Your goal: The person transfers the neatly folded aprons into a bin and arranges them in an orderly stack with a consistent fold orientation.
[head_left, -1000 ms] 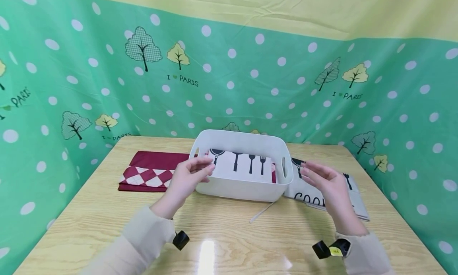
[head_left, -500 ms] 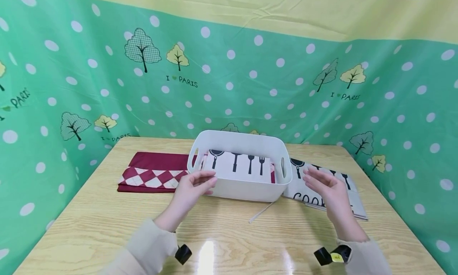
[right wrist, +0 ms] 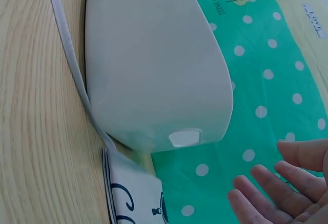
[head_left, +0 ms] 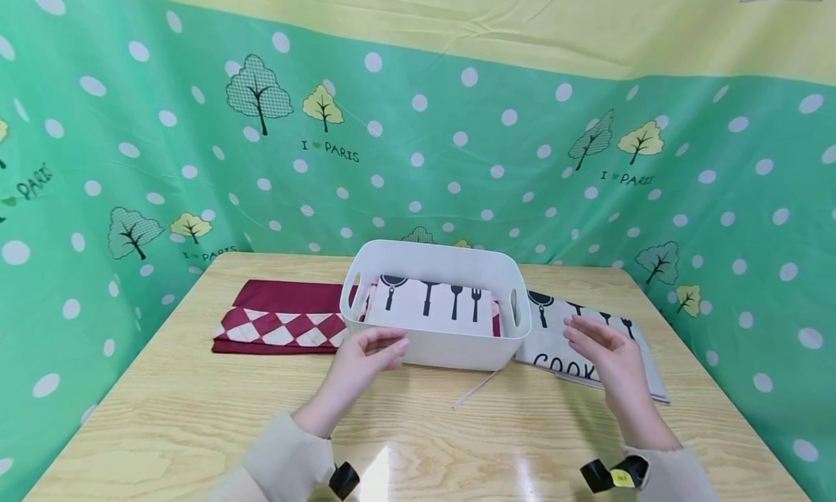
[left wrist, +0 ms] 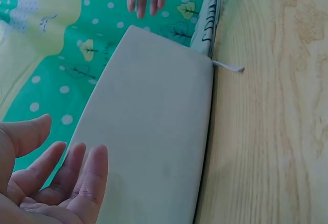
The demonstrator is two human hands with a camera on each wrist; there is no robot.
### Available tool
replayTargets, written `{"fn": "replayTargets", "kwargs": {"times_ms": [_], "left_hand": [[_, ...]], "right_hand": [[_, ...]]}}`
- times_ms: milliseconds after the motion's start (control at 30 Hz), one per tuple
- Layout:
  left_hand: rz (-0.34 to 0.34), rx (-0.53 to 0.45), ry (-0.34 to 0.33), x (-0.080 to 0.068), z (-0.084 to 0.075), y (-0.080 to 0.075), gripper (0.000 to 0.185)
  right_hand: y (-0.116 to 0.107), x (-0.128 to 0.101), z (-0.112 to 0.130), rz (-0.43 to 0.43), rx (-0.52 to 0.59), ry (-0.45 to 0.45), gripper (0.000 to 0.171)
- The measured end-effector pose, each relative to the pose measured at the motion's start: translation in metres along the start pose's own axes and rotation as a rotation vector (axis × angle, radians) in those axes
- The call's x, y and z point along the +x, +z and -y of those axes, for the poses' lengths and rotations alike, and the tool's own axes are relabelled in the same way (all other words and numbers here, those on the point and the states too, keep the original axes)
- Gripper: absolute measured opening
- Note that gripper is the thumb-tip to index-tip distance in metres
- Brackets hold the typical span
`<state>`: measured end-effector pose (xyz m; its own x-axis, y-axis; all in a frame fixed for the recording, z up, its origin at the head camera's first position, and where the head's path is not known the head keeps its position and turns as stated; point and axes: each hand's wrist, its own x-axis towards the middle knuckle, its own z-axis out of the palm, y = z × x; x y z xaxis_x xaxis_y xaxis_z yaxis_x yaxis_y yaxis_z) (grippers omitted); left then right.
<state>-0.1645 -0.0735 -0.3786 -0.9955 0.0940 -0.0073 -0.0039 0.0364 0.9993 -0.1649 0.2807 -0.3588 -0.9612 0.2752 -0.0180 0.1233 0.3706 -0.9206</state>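
A white plastic basket [head_left: 451, 348] with handle holes stands mid-table. Inside lies a folded white cloth [head_left: 424, 310] printed with black kitchen utensils, with a red-and-white edge showing beside it. My left hand [head_left: 369, 357] hovers before the basket's front left corner, fingers loosely bent and nothing in them. To the right of the basket, my right hand [head_left: 610, 353] is raised with relaxed fingers, also holding nothing. It partly hides a folded grey-white cloth [head_left: 545, 342] with black lettering. In the right wrist view, the hand [right wrist: 287, 193] stands apart from the basket's end wall.
Left of the basket lies a folded dark red cloth [head_left: 294, 295] with a diamond-pattern band. A thin grey strap [head_left: 475, 391] runs out from the right-hand cloth onto the wooden table [head_left: 196, 415]. Behind hangs a green dotted curtain [head_left: 392, 161].
My left hand has moved right and nearer to me, from beside the basket's left end to its front corner. My right hand has drifted slightly right and nearer. The basket stays put.
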Motion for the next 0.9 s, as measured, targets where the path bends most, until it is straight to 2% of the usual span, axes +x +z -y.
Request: {"fn": "replayTargets", "kwargs": {"times_ms": [333,567,767,900], "left_hand": [[0.066,0.009,-0.017,-0.004,0.013,0.012,0.039],[0.114,0.016,-0.014,-0.008,0.016,0.021,0.042],[0.136,0.016,0.002,-0.01,0.016,0.028,0.042],[0.141,0.015,-0.002,-0.012,0.015,0.033,0.042]], "right_hand": [[-0.012,-0.001,-0.014,-0.026,-0.002,-0.02,0.061],[-0.02,0.002,-0.021,-0.035,0.0,-0.014,0.064],[-0.026,0.003,-0.021,-0.043,-0.074,0.048,0.065],[-0.03,0.005,-0.023,-0.042,-0.075,0.091,0.067]]}}
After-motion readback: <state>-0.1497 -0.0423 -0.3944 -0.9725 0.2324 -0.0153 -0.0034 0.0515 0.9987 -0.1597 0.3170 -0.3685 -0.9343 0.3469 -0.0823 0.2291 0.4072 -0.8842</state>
